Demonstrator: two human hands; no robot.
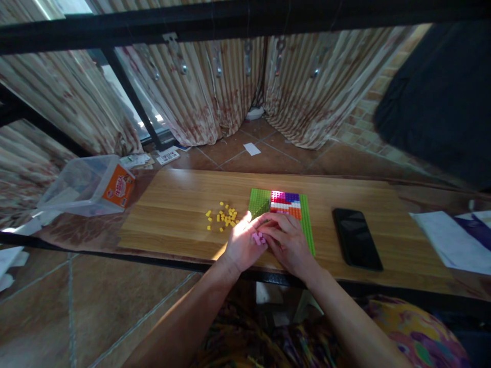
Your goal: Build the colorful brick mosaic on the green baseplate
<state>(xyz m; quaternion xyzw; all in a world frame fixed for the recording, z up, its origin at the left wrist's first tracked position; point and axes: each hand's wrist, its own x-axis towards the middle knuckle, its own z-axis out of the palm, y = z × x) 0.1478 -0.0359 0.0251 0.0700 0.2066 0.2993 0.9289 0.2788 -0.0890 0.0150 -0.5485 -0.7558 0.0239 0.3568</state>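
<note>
My left hand (244, 244) is turned palm up, cupped around several small pink toy bricks (258, 238). Over that palm, my right hand (292, 240) has its fingers bent and drawn together beside the pink bricks; what sits between its fingertips is hidden. Just beyond both hands lies a green studded baseplate (260, 199). A block of coloured bricks (286, 203) in pink, purple, red, white and orange is built on it, its near side covered by my right hand. Loose yellow bricks (227, 220) are scattered left of the baseplate.
A black phone (356, 238) lies on the wooden board (169, 204) to the right. At the far left stands a clear plastic box (90, 184) with an orange label. Papers (441, 239) lie at the right end, and a dark metal bar (230, 20) crosses the top.
</note>
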